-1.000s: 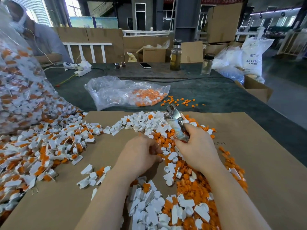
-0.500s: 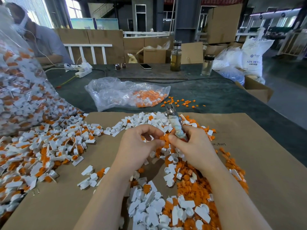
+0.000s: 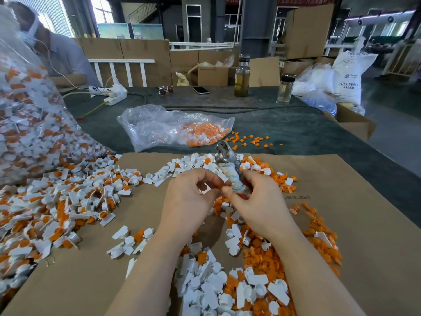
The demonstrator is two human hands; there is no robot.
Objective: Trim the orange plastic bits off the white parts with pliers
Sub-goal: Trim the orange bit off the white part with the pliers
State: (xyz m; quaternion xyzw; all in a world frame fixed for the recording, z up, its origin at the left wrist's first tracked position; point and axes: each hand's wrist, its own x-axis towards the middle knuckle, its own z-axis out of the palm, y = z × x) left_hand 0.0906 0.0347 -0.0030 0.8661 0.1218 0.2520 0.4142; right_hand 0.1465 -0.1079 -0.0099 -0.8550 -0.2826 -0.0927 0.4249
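Note:
My right hand [image 3: 257, 206] grips the tape-wrapped handles of the pliers [image 3: 227, 165], whose metal jaws point away from me. My left hand [image 3: 189, 201] pinches a small white part with an orange bit [image 3: 220, 187] between thumb and fingertips, right beside the pliers' handles. Below both hands lie a heap of trimmed white parts [image 3: 211, 290] and a heap of cut orange bits [image 3: 266, 258]. To the left spreads a big pile of untrimmed white-and-orange parts [image 3: 52, 208].
All of this sits on a brown cardboard sheet [image 3: 364, 224] over a dark table. A large clear bag of parts [image 3: 25, 124] stands at left, a smaller bag [image 3: 173, 128] behind the work. Bottles [image 3: 242, 76], a phone and a power strip lie farther back. Another person sits at far left.
My left hand rose from the pile with a part and met my right hand. The pliers tilted more upright and came closer to me.

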